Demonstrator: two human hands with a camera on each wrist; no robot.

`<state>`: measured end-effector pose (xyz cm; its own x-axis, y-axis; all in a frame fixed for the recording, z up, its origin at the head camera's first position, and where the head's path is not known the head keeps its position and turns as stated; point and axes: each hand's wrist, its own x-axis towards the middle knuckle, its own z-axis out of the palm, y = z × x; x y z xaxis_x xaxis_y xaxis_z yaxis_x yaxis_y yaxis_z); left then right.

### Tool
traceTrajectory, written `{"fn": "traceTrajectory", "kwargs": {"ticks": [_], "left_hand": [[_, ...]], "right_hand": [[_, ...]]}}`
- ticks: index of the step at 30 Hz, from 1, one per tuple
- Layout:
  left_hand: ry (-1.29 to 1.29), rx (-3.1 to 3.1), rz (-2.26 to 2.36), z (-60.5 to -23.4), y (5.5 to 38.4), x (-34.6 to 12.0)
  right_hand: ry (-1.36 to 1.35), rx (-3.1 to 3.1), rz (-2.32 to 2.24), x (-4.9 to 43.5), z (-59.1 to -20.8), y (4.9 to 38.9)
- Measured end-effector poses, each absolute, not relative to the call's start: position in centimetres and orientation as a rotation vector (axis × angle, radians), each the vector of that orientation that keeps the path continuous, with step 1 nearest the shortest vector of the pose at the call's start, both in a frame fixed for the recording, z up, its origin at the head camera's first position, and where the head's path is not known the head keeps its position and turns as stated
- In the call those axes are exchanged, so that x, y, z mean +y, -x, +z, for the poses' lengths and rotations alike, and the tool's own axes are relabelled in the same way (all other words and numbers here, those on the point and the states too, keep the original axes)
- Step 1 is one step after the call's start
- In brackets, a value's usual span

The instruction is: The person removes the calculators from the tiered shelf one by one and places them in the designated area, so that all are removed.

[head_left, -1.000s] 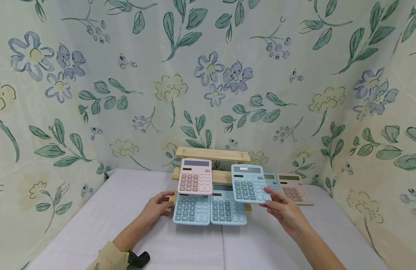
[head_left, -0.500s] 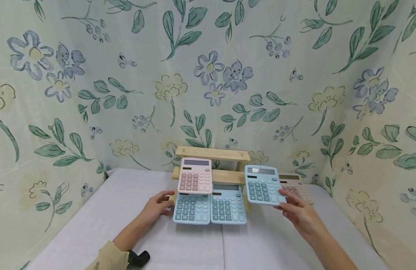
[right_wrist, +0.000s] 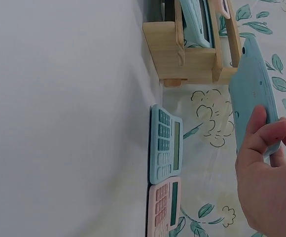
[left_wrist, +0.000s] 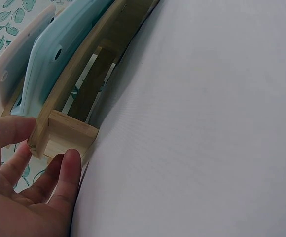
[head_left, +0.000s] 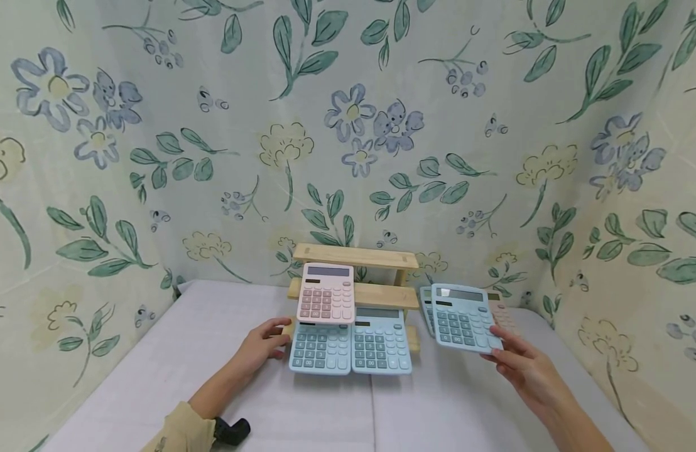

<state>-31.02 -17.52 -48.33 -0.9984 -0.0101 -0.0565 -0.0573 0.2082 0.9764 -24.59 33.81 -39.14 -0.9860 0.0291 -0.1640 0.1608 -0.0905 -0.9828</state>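
Observation:
In the head view, my right hand (head_left: 529,370) pinches the lower right corner of a light blue calculator (head_left: 463,317), held up to the right of a stepped wooden rack (head_left: 382,295). Its back and edge show in the right wrist view, with thumb and fingers on either side. My left hand (head_left: 261,345) grips the left end of the rack's bottom rail; the left wrist view shows fingers around that wooden end (left_wrist: 66,136). On the rack, a pink calculator (head_left: 325,294) leans on the middle tier. Two blue calculators, left (head_left: 321,355) and right (head_left: 382,345), stand below it.
A blue calculator (right_wrist: 165,145) and a pink calculator (right_wrist: 163,205) lie side by side on the white-covered table (head_left: 212,326), right of the rack. The held calculator partly covers both in the head view. A floral curtain (head_left: 348,125) hangs behind.
My right hand has carried the blue calculator away from the rack, rightward and slightly down, baring the middle tier's right part. The left hand has stayed at the rack's end.

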Motion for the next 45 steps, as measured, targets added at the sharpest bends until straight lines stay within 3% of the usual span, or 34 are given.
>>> {"fn": "traceTrajectory", "kwargs": {"ticks": [45], "left_hand": [[0.071, 2.411, 1.944, -48.5, 31.2, -17.7]], "right_hand": [[-0.369, 2.023, -2.15, 43.9, -42.1, 24.6]]}}
